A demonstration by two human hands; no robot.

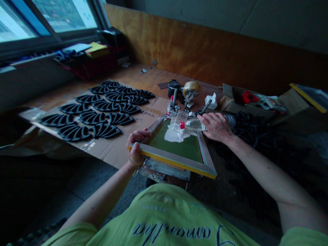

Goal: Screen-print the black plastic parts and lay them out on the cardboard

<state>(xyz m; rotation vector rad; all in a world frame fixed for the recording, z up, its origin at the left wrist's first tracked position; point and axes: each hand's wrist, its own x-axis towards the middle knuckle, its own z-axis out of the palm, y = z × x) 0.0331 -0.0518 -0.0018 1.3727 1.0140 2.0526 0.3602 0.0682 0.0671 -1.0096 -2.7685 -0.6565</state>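
My left hand [137,145] grips the near left corner of a screen printing frame [176,160], its fingers wrapped over the edge. The frame has a green mesh [164,147] and a yellow side facing me, and looks tilted up. White ink [174,135] lies in a patch on the mesh, with a translucent squeegee-like blade [179,118] at its far side. In my right hand [216,126] is a clear plastic bottle [195,125], held on its side above the mesh. Its red cap [182,125] points left, over the ink.
Several black fan-shaped parts [93,118] lie in rows on cardboard [112,147] at the left. Behind the frame stand a dark jar [174,88], a tape roll [191,88] and metal clamps [175,107]. A cardboard box [230,99] and a dark heap of parts [256,136] are at the right.
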